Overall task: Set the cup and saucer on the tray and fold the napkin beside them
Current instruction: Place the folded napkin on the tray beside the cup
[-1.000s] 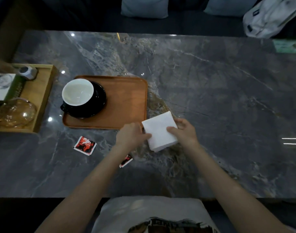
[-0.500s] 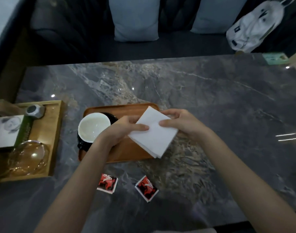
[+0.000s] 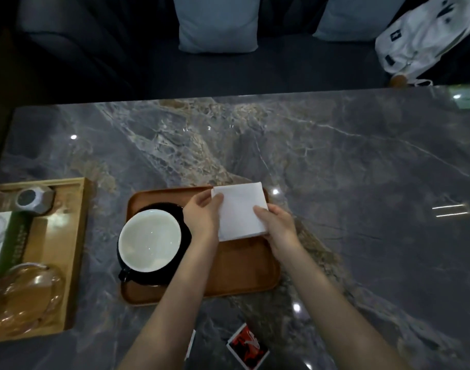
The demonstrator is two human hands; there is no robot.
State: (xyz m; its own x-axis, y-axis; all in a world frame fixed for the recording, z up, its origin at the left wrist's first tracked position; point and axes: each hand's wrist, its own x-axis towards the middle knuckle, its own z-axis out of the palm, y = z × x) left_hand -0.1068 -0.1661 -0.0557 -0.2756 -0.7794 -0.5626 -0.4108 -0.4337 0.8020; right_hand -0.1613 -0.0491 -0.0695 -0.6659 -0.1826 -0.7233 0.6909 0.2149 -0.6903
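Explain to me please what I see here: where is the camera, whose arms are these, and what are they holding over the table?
There is no machine. A person wears a camera on the head, so you look down at their own arms. The left hand and right hand hold a folded white napkin over the far right part of a brown tray. On the tray's left side stands a white-lined cup on a dark saucer. The tray lies on a grey marble table. A wooden box sits at the left, and a red packet lies near the front.
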